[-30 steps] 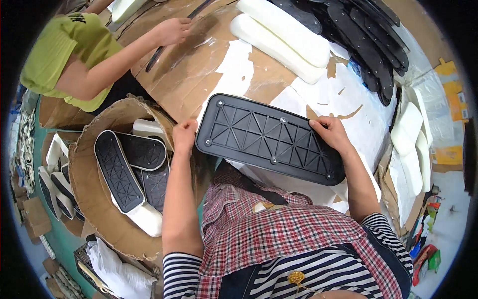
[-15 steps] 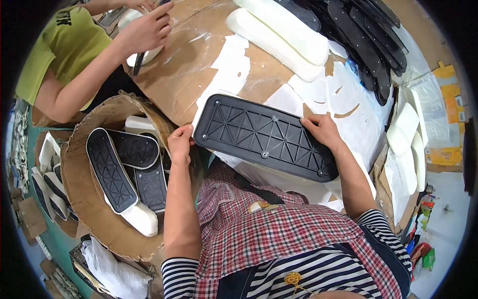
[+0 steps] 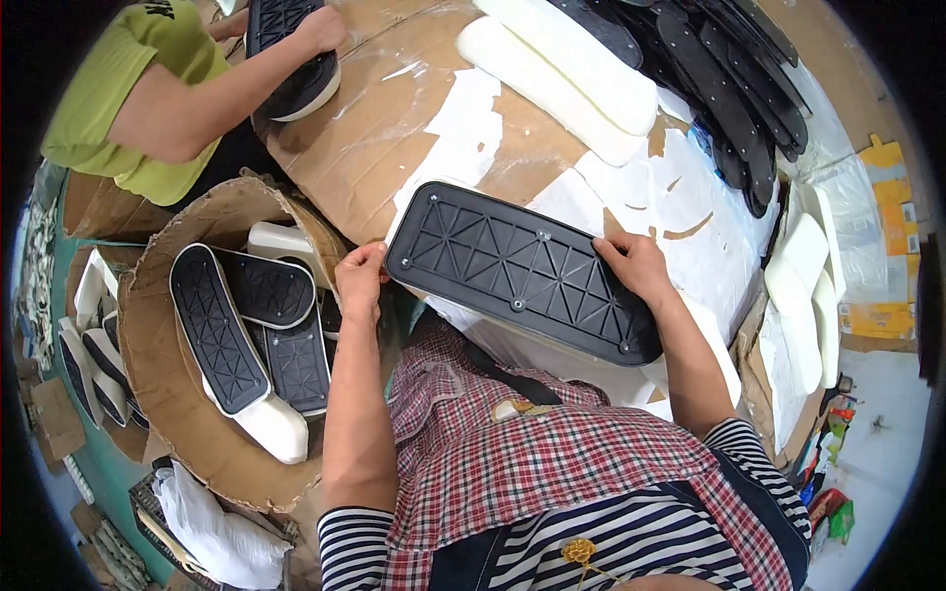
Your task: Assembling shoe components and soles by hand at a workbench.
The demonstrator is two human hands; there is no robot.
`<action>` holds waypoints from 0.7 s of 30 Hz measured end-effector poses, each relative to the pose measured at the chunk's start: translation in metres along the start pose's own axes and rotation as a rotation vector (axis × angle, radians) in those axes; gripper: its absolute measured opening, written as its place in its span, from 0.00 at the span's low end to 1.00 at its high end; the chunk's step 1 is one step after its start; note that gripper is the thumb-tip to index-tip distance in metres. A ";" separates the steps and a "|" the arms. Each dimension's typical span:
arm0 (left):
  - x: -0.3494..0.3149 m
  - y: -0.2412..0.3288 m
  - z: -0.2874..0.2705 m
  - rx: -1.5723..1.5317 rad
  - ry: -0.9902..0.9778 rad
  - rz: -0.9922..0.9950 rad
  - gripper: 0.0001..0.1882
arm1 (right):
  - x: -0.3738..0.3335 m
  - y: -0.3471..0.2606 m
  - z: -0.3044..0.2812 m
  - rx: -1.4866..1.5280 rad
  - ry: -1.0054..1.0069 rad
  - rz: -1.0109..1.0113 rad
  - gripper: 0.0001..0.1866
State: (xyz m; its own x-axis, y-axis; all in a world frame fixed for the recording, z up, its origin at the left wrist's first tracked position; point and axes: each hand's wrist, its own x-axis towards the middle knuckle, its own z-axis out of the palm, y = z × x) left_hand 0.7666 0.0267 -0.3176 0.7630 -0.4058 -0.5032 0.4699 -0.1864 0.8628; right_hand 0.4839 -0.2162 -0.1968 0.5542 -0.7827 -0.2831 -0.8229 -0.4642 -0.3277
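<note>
Both my hands hold a long pad (image 3: 522, 271) with rounded corners. Its black plastic base, ribbed in a criss-cross pattern, faces up, and a strip of white shows along its left end. My left hand (image 3: 362, 278) is closed, pinching that white edge between thumb and fingers. At the upper right edge my right hand (image 3: 636, 264) grips the pad, thumb on the rim and the fingers partly hidden. Beneath the pad are white sheets (image 3: 552, 202) spread on the cardboard-covered table (image 3: 370, 118).
A round cardboard bin (image 3: 158, 369) at left holds several black-and-white pads (image 3: 219, 330). White cushions (image 3: 552, 79) and a pile of black plates (image 3: 714, 84) lie at the far side; more white pieces (image 3: 803, 295) stand at right. A co-worker's arm (image 3: 222, 103) holds another pad (image 3: 296, 84).
My pad and hands have barely moved. The co-worker's arm has shifted, and a black-based pad now shows in their hands where a white piece and a dark tool were.
</note>
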 end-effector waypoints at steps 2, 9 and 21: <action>0.003 -0.006 -0.003 -0.007 0.006 -0.003 0.07 | -0.005 -0.003 -0.003 -0.010 0.008 0.018 0.20; 0.007 -0.009 -0.002 -0.026 -0.001 0.012 0.07 | -0.009 -0.001 -0.004 0.010 -0.017 0.036 0.21; 0.002 -0.003 0.001 0.009 0.016 0.006 0.07 | -0.005 -0.004 0.006 -0.005 -0.003 0.025 0.21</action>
State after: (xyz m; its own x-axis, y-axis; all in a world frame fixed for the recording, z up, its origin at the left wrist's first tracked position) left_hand 0.7661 0.0256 -0.3208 0.7727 -0.3922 -0.4990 0.4616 -0.1923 0.8660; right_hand 0.4847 -0.2078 -0.1989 0.5342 -0.7928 -0.2934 -0.8369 -0.4469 -0.3161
